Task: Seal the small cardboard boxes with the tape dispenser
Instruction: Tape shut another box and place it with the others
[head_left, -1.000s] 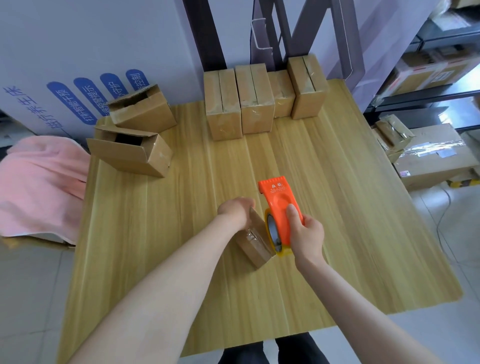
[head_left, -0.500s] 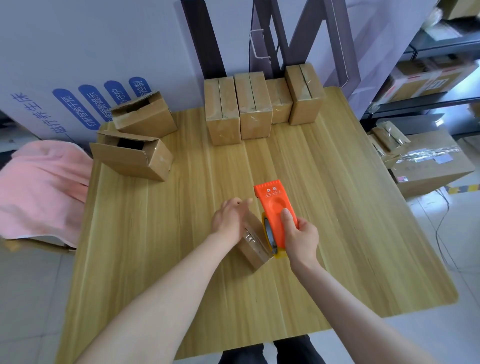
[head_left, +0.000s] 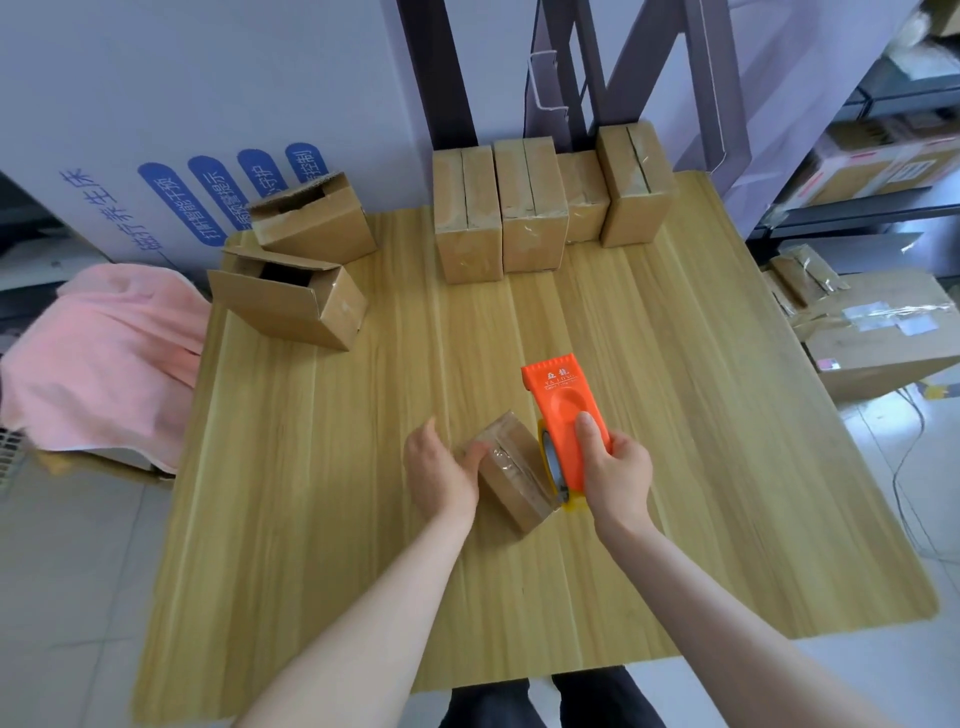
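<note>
A small cardboard box lies on the wooden table near its middle, with clear tape along its top seam. My left hand holds the box's left side, thumb on its top edge. My right hand grips the orange tape dispenser, whose lower end with the tape roll sits against the box's right near corner. Two small boxes with open flaps lie at the table's back left. Several taped boxes stand in a row at the back edge.
A pink cloth lies left of the table. Larger cardboard boxes sit on the floor at the right, below metal shelving. A white printed carton and a dark frame stand behind the table.
My left hand has slid from the top of the small box down to its left side, uncovering the taped seam. The dispenser has stayed at the box's right end.
</note>
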